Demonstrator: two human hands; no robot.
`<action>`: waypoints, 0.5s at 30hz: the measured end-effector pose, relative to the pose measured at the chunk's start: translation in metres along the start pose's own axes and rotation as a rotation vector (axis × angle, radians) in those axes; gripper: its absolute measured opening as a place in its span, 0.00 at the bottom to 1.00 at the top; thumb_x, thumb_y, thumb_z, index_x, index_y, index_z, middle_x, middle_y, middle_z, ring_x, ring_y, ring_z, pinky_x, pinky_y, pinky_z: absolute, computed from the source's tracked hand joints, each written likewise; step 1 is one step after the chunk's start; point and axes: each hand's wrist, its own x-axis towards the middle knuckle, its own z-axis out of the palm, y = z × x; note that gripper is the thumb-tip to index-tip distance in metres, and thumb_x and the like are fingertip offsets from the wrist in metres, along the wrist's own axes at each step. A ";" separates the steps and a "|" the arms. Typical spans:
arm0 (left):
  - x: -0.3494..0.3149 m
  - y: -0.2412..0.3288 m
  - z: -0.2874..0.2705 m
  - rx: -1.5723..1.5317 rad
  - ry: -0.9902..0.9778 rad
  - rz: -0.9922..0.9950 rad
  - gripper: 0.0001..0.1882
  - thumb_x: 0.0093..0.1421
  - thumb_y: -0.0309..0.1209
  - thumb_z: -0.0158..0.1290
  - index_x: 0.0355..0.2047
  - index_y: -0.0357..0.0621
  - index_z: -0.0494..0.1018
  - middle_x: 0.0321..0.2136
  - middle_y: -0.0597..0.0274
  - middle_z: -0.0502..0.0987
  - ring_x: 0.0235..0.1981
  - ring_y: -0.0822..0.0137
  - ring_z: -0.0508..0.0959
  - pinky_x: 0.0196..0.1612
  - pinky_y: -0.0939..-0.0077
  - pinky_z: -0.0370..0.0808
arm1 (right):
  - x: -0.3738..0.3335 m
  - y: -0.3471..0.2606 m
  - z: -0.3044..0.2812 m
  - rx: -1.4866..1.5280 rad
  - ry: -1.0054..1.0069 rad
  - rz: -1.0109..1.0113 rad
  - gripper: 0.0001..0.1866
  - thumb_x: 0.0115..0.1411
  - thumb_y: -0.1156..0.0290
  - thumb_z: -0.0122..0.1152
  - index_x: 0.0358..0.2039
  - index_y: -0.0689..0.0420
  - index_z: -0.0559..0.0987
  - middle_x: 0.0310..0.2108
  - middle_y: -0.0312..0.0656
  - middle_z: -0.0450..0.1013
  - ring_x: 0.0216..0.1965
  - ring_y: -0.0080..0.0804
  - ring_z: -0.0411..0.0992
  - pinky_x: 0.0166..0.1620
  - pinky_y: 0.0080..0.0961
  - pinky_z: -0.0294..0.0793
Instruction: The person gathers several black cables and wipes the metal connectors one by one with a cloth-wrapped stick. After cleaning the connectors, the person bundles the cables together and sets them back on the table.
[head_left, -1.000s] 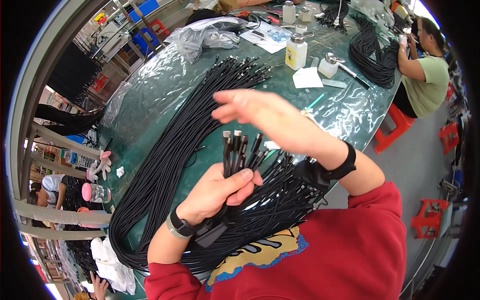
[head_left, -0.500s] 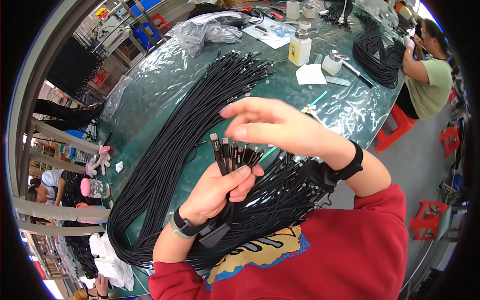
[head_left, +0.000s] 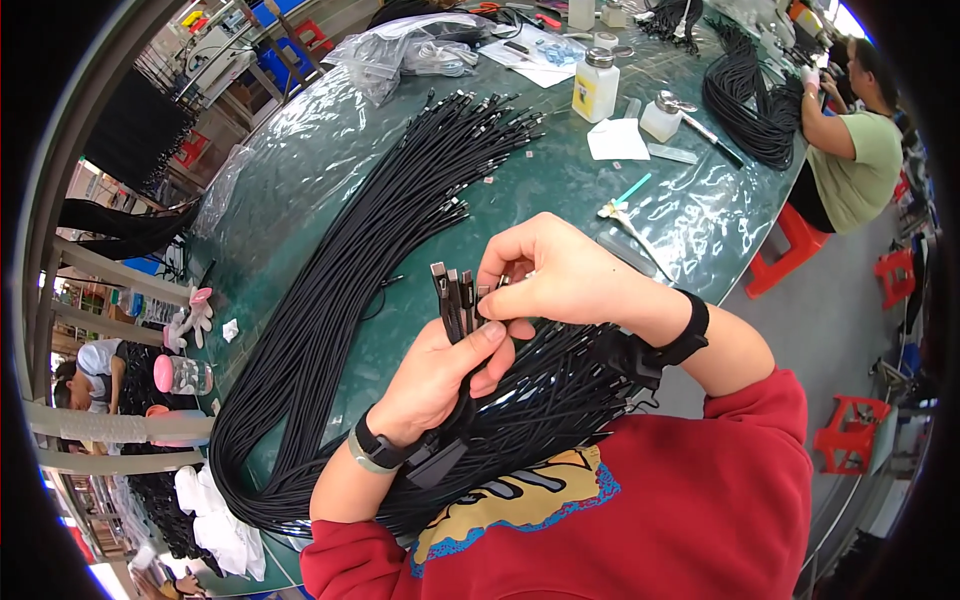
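Observation:
My left hand is closed round a small bunch of black cables, their metal-tipped plugs standing up above the thumb. Against the right side of this bunch, my right hand has its thumb and fingers pinched on a plug end; the fingers partly hide it. A long thick bundle of black cables curves over the table left of my hands. Its bend runs back under my left forearm. Many more cable ends lie below my right hand, close to my body.
Beyond my hands, the green table bears a bottle with yellow label, a smaller bottle, white paper and a green-tipped stick. Plastic bags lie at the far left. A co-worker sits far right beside a red stool.
My right hand has come down from above the bunch, and its fingers have closed on a plug end. My left hand keeps its grip in nearly the same place.

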 end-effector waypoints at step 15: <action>-0.009 -0.005 -0.004 -0.067 0.062 0.037 0.14 0.61 0.35 0.39 0.32 0.34 0.66 0.13 0.73 0.59 0.13 0.82 0.56 0.15 0.87 0.54 | -0.009 -0.005 0.002 -0.269 0.050 -0.074 0.10 0.50 0.70 0.57 0.29 0.65 0.75 0.21 0.39 0.71 0.25 0.20 0.68 0.29 0.18 0.68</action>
